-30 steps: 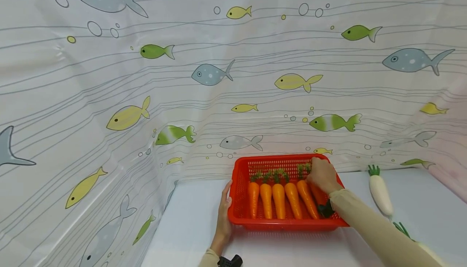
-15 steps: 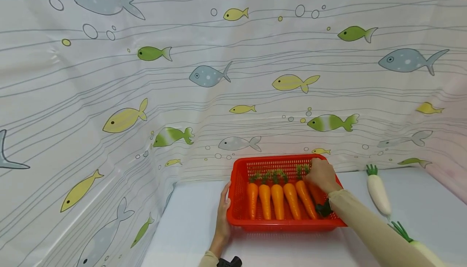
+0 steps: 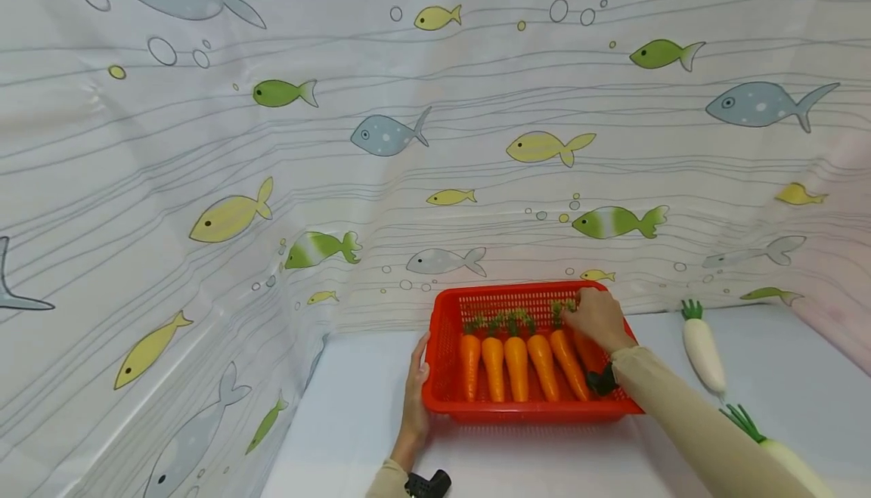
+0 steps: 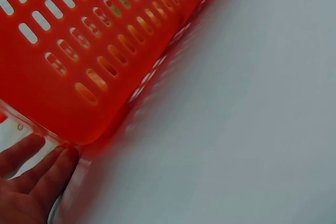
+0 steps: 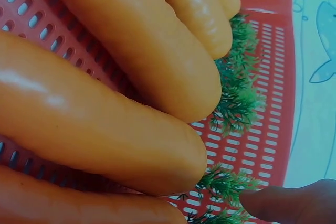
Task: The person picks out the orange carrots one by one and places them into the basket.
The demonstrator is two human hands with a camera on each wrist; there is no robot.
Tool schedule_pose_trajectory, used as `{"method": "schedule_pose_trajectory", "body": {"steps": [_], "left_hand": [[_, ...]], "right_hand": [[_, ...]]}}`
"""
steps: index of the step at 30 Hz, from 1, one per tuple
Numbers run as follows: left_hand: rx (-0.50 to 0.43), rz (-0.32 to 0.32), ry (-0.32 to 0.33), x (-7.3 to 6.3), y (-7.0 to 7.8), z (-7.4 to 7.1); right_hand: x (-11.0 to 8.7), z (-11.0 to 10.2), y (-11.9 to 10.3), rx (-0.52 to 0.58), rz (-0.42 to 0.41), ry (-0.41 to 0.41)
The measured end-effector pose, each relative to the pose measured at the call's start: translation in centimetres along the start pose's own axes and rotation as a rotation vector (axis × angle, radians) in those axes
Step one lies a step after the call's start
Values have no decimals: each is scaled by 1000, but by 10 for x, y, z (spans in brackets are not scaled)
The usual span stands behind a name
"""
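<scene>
A red slotted basket [image 3: 449, 400] stands on the white table and holds several orange carrots [image 3: 517, 366] side by side, green tops pointing away from me. My left hand [image 3: 415, 385] lies flat against the basket's left wall [image 4: 63, 40], with its fingers [image 4: 31, 174] straight at the basket's corner. My right hand [image 3: 599, 317] is inside the basket at its right end, fingers curled over the leafy end of the rightmost carrot [image 3: 587, 354]. In the right wrist view the carrots [image 5: 131, 51] fill the frame and one fingertip [image 5: 286, 203] shows beside the green tops [image 5: 231, 182].
Two white radishes with green tops lie on the table right of the basket, one farther back [image 3: 702, 344] and one near the front edge [image 3: 789, 460]. A fish-print curtain [image 3: 272, 180] walls in the table on the left, back and right.
Both hands and the basket keep their places; only the head view has drifted slightly.
</scene>
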State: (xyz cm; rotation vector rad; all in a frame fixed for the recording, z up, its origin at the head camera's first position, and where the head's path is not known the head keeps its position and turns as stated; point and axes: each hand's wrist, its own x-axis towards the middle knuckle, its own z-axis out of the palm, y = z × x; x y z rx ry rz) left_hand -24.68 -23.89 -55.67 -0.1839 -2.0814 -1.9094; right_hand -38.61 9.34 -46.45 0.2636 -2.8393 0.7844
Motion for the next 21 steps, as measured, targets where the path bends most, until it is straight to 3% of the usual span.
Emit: {"method": "schedule_pose_trajectory", "body": {"steps": [9,13,16,19,21], "left_hand": [[-25,-8,-3,-4,-1,3],[-23,-20,-4,-6,-1,8],[-22,-48,8,-9,-2,12],[-25,-73,24,-12,-2,13],[-17,-78,22,-13,-2,11]], "right_hand": [[-6,-2,-1,64,35,-8],[-11,-13,1,167,73,-58],[-15,-25,5,310,117,-116],[-17,-39,11,429,154,-138],[-18,-49,18,452,154,-135]]}}
